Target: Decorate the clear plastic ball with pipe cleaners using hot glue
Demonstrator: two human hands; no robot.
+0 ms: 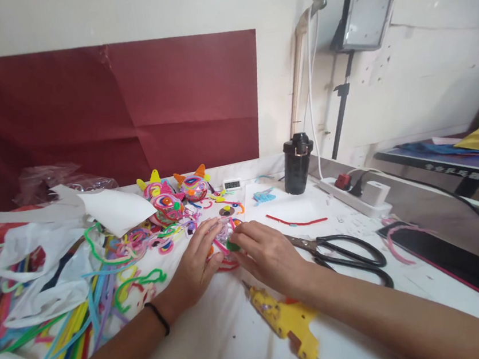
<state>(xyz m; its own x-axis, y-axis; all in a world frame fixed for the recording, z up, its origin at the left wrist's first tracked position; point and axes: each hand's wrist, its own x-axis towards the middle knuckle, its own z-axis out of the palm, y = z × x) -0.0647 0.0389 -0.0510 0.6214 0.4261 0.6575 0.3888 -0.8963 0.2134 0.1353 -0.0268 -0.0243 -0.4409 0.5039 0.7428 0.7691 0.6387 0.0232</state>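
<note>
Two hands work at a colourful craft figure [225, 228] on a white surface [198, 345].

The figure sits between them; the left hand [202, 253] curves against its side, likely bracing it, though whether those fingers grip is hidden. The right hand [265, 248] pinches a small green piece [232, 246] at the figure, apparently for precise placement. The yellow glue gun [284, 319] and black-handled scissors [338, 249] lie near the right arm, probably for easy reach.

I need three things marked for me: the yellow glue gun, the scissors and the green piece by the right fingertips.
Glue gun [282, 317]: head view, yellow body.
Scissors [311, 245]: head view, near the pivot.
Green piece [232, 246]: head view, exposed face.
</note>
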